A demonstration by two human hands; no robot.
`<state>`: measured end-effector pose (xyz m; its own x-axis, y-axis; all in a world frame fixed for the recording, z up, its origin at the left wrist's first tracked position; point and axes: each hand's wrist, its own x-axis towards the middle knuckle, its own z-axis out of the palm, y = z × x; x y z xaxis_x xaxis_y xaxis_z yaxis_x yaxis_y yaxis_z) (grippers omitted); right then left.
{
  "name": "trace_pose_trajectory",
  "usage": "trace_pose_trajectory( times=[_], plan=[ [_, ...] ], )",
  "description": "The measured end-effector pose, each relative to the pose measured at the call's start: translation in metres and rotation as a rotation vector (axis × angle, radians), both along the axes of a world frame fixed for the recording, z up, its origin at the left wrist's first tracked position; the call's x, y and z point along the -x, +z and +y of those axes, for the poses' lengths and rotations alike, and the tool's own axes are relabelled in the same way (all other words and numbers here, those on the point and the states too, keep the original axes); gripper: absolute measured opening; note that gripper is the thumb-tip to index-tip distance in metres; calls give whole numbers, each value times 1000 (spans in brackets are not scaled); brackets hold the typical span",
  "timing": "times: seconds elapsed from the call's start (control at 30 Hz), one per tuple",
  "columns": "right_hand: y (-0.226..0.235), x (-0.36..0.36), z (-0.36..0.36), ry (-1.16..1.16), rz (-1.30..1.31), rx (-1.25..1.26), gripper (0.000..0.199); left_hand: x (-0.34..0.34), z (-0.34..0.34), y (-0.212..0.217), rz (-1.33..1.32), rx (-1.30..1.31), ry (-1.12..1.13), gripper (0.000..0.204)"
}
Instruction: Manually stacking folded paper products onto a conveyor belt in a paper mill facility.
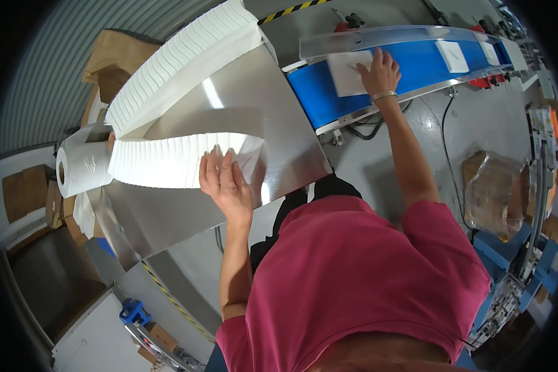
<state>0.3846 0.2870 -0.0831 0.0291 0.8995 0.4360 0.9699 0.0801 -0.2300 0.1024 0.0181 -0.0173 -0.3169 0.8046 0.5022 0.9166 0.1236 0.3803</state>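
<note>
My right hand [383,75] reaches over the blue conveyor belt [316,93]. Its fingers are spread and touch the edge of a flat white square packet [348,73] lying on the belt. My left hand [227,181] rests its outstretched fingers on the near side of a row of thin white folded pieces [161,162], close to the row's right end, where the last pieces lean over. A second, longer row of white pieces [186,62] stands behind it. Both rows are on a steel table [279,111]. Neither hand is closed around anything.
Farther along the belt lie two more white packets [452,57], beside a clear plastic guard rail [335,43]. A white roll [84,167] stands at the table's left end. Cardboard [115,56] is behind. At right are a plastic-covered box [496,192] and a cable [445,130].
</note>
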Motion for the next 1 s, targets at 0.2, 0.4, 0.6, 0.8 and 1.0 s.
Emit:
trace_pose_trajectory(
  times=[0.2,0.4,0.6,0.8,1.0],
  plan=[
    [42,96,-79,1250,636,623,49,-2,-2,6,22,7,-49,26],
    [24,141,-101,1455,563,763,43,-3,-1,14,44,87,-119,30],
    [-9,68,-59,694,1022,717,25,14,-7,1,6,41,0,37],
    [7,17,-11,3,-65,-30,55,14,-4,1,35,-4,15,32],
    [48,111,-77,1290,639,638,49,11,-5,8,75,24,-44,26]
  ],
)
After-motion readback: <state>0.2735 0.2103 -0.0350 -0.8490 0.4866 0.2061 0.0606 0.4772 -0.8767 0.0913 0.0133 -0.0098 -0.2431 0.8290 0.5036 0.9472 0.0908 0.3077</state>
